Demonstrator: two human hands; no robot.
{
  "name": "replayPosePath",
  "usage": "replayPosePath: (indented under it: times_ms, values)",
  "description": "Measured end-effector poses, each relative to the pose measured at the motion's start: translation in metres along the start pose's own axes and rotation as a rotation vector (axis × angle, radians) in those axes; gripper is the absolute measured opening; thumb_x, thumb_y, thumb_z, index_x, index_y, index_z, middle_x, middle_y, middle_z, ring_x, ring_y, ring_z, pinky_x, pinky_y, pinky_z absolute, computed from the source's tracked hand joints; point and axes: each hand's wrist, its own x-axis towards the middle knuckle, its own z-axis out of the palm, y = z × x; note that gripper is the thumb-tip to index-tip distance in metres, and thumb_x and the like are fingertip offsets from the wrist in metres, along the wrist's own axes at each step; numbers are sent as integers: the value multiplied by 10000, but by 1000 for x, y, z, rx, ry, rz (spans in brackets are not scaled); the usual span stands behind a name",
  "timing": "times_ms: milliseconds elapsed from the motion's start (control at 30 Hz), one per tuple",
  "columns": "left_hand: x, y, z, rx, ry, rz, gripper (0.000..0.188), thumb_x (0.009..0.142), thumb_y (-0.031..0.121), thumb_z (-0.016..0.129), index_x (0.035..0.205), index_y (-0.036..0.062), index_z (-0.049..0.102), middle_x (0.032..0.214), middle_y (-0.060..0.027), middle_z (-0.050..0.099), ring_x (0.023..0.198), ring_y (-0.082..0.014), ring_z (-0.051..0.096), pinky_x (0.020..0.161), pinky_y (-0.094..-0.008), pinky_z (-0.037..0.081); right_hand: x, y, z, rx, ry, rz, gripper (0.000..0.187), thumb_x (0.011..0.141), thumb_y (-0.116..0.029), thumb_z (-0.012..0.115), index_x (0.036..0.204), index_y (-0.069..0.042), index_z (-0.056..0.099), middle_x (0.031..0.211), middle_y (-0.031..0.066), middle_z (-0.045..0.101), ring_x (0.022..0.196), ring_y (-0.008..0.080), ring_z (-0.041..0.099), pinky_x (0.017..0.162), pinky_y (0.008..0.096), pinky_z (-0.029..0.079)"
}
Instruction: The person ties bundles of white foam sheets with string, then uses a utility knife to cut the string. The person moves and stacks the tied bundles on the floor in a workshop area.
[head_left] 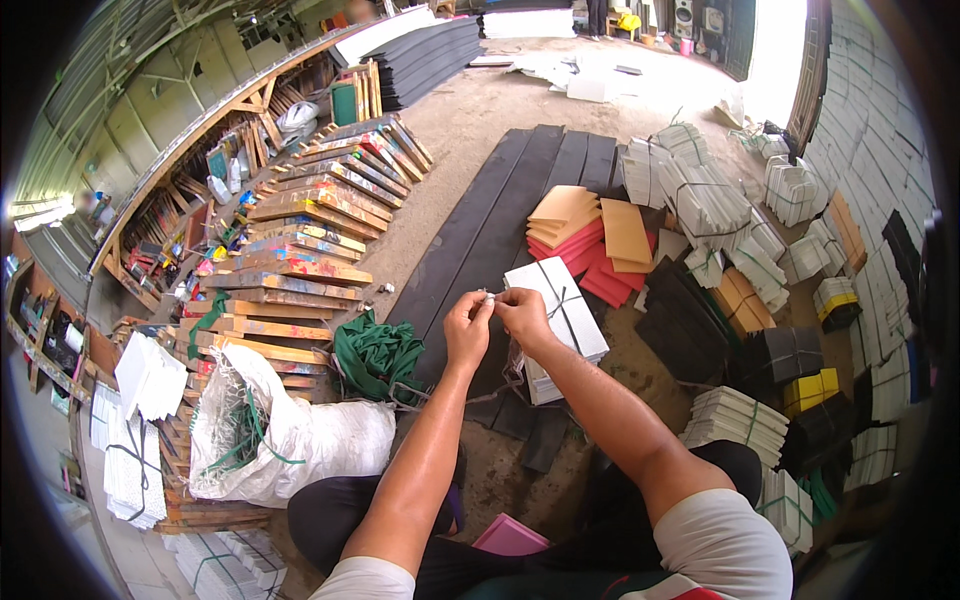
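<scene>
Above black strips [478, 235], workshop floor [452, 145], left fingers [468, 304] and right fingers [520, 300] pinching white piece [490, 298]

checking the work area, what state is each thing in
Left hand: fingers closed, pinching a small pale item
Right hand: fingers closed at the same item
White stack: tied crosswise
White sack: mouth open, slumped
Green bundle: loosely crumpled
Peach sheets: loose, untied
Red sheets: loose, spread out
Yellow bundle: strapped

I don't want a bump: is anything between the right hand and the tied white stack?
Nothing visible is. The right hand overlaps the left side of the white stack in this view; I can't tell whether they touch.
</scene>
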Motion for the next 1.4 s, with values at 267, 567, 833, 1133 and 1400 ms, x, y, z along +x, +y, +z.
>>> replayPosePath:
  times_ms: [267,567,833,1133,1400]
  values:
    - [-4,6,2,214,-23,301,117,929,72,686,1014,-3,716,886,-165,736,783,-313,721,711,-376,552,6,15,-5,-36,-21,18,163,891,-67,698,982,57,751,744,67,690,614,147,615,546,327,479]
    - [-11,-2,14,280,125,15,149,940,92,659,991,-29,729,909,-186,759,809,-320,746,731,-402,558,1,17,-2,-259,36,-108,206,940,-115,675,1046,53,730,816,140,711,730,230,652,688,396,527]
    - [4,-18,1,-65,-24,-416,138,917,65,685,1010,-3,761,889,-54,743,806,-120,683,707,-296,544,2,9,-38,462,-547,370,119,1050,-177,582,1011,-116,677,804,-65,543,637,67,431,591,253,376]
    - [-8,-8,3,79,78,70,163,932,129,714,972,-23,759,843,-70,730,775,-146,681,708,-304,535,-2,-14,-24,291,-448,316,157,1079,-243,549,1016,-111,605,777,-43,528,576,61,429,505,235,346]
    - [15,-11,-4,-23,210,-162,278,991,206,674,902,-43,761,722,-86,720,594,-145,660,555,-310,483,9,-25,-28,-332,-216,-327,223,957,-175,708,1025,34,673,869,211,723,817,309,725,705,438,534]
